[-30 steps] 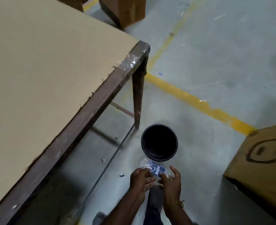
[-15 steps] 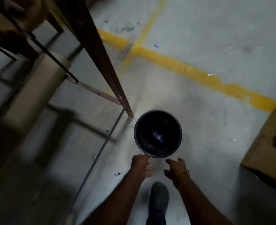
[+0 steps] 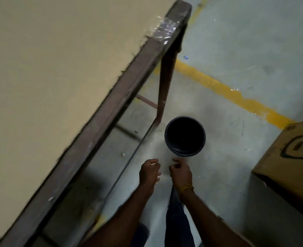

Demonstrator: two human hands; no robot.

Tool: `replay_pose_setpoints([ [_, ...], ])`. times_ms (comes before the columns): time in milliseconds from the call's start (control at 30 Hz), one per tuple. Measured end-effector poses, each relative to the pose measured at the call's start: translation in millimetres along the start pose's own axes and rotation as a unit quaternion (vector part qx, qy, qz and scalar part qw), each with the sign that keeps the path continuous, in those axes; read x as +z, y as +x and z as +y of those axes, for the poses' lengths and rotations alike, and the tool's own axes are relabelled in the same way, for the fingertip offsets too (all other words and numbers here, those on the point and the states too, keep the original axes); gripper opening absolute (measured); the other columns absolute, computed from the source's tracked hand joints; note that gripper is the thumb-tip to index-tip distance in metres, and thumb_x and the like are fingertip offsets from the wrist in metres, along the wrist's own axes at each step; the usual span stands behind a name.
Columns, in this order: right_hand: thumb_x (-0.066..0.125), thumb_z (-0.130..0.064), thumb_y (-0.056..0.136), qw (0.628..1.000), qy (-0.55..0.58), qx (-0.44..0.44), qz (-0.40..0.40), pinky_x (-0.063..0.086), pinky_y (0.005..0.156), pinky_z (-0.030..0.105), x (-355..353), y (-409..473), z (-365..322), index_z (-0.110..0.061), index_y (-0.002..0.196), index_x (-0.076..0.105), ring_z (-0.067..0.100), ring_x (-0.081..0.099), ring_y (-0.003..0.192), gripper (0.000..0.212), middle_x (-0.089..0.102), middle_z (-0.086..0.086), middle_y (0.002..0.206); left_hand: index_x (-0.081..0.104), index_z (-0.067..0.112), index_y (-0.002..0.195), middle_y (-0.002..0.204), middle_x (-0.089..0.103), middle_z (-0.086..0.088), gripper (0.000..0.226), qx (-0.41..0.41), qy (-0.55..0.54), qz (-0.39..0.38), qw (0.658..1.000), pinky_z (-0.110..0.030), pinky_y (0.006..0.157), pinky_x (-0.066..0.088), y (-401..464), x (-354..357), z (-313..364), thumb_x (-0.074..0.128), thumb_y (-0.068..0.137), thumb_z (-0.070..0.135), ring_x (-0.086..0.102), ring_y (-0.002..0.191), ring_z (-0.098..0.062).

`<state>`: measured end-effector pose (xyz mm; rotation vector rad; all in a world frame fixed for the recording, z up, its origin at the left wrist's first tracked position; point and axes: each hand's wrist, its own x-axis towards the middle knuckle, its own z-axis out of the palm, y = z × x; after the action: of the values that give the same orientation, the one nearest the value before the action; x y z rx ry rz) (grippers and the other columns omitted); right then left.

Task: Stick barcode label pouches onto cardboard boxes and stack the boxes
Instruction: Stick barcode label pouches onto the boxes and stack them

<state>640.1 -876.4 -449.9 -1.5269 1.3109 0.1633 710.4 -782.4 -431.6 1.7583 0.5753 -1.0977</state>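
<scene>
Black bucket (image 3: pixel 185 136) stands at frame centre beside the table leg (image 3: pixel 165 90). Below it, left hand (image 3: pixel 149 172) and right hand (image 3: pixel 180 172) hover loosely curled, holding nothing.

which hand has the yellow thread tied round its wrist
The right hand, nearer the cardboard box; the left hand, on the table side, has a bare wrist.

Your table (image 3: pixel 49 68) wears a matt beige board top, its near edge frayed and rough, on a dark brown frame with a crinkled patch of glossy clear tape (image 3: pixel 165 30) at the far corner. Below you, the bin (image 3: pixel 185 136) looks like dark plastic with a faint sheen at its rim. The floor (image 3: pixel 254 41) is scuffed grey concrete; the box (image 3: pixel 289 161) is matt brown cardboard.
</scene>
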Motion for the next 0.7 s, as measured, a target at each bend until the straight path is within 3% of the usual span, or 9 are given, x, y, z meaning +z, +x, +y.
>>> replay_pose_setpoints([
  [167,0.066,-0.015,0.088,0.996,-0.033,-0.063,-0.048,0.057,0.083,0.047,32,-106,-33,-0.029,0.103,0.063,0.023,0.066,0.084,0.021,0.066,0.005,0.092,0.069,0.022,0.110,0.100,0.073,-0.003,0.017,0.020,-0.028,0.039,0.999,-0.032,0.064,0.055,-84,-90,-15,0.060,0.096,0.022,0.070,0.078,-0.021],
  [367,0.067,-0.014,0.090,0.973,-0.128,-0.144,-0.124,0.057,0.083,0.047,66,-229,-59,-0.031,0.102,0.062,0.023,0.066,0.085,0.021,0.064,0.002,0.094,0.068,0.031,0.091,0.092,0.072,0.000,0.015,0.047,-0.070,0.071,0.994,-0.031,0.063,0.052,-175,-187,-44,0.058,0.096,0.021,0.067,0.073,-0.022],
  [500,0.065,-0.015,0.090,0.945,-0.196,-0.182,-0.190,0.057,0.083,0.050,86,-279,-66,-0.030,0.102,0.063,0.026,0.067,0.086,0.019,0.067,0.004,0.095,0.069,0.024,0.096,0.089,0.069,-0.003,0.012,0.034,-0.133,0.090,0.986,-0.029,0.061,0.046,-220,-232,-63,0.057,0.095,0.022,0.062,0.069,-0.022],
  [600,0.065,-0.017,0.088,0.905,-0.261,-0.224,-0.252,0.056,0.085,0.047,99,-306,-75,-0.028,0.103,0.064,0.030,0.067,0.085,0.019,0.064,0.004,0.095,0.068,0.023,0.088,0.084,0.066,-0.004,0.013,0.036,-0.189,0.136,0.972,-0.028,0.060,0.042,-249,-255,-82,0.057,0.095,0.021,0.059,0.065,-0.021],
  [700,0.063,-0.015,0.090,0.864,-0.308,-0.252,-0.308,0.055,0.088,0.044,108,-325,-83,-0.021,0.110,0.067,0.029,0.067,0.092,0.022,0.061,0.000,0.099,0.067,0.017,0.095,0.087,0.066,-0.005,0.011,0.037,-0.222,0.179,0.958,-0.031,0.063,0.045,-269,-265,-100,0.056,0.096,0.020,0.061,0.070,-0.023],
])
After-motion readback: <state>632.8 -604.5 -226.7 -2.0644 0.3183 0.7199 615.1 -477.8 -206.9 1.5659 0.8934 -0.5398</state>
